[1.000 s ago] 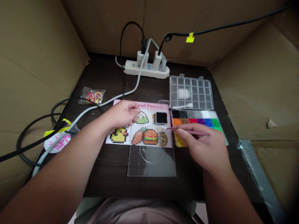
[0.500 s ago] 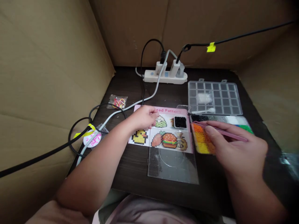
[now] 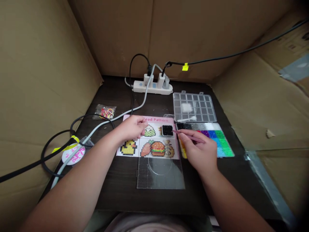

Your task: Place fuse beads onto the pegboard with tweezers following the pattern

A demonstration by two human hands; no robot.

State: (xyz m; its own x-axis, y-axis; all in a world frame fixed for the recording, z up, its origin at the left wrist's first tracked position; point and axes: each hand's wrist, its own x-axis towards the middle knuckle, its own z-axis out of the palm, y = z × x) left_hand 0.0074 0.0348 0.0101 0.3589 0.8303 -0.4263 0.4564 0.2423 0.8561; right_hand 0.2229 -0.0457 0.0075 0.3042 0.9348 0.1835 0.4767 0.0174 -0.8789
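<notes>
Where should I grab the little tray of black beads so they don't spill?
Pinch the little tray by its two side walls, coming straight down from above. It sits flat on the pattern sheet with its top open and loose beads inside, so keep it level. The tweezers in the right hand point at its right edge, so the left side looks freer.

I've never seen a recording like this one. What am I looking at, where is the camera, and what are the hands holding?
No machine here: a person's two bare hands, filmed by a camera worn on the head, looking down at a dark table walled by cardboard. The left hand rests, fingers curled, on a bead pattern sheet. The right hand holds pink tweezers, tips near a small tray of black beads. Beside it lies an open box of coloured beads; nearest the person, a clear pegboard; at the back, a power strip.
</notes>
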